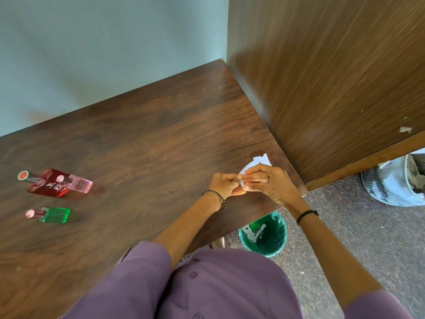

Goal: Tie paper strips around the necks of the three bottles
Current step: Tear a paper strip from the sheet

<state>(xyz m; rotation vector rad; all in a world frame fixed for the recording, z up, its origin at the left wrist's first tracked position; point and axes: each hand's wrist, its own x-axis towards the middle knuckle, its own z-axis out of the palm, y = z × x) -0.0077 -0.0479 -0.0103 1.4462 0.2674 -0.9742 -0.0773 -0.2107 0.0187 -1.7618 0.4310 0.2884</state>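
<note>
Three small glass bottles stand at the left of the brown wooden table (142,139): a red bottle (47,184), a clear pink bottle (79,183) touching its right side, and a green bottle (54,214) nearer to me. No paper shows on their necks. Far to the right, near the table's right edge, my left hand (226,183) and my right hand (268,180) are pressed together, both pinching white paper strips (259,161) whose ends stick up above my right fingers.
A tall wooden panel (333,77) rises along the table's right side. On the floor below the table's front right corner stands a green waste bin (264,236) with paper scraps in it. A striped cloth bag (395,183) lies on the floor at far right.
</note>
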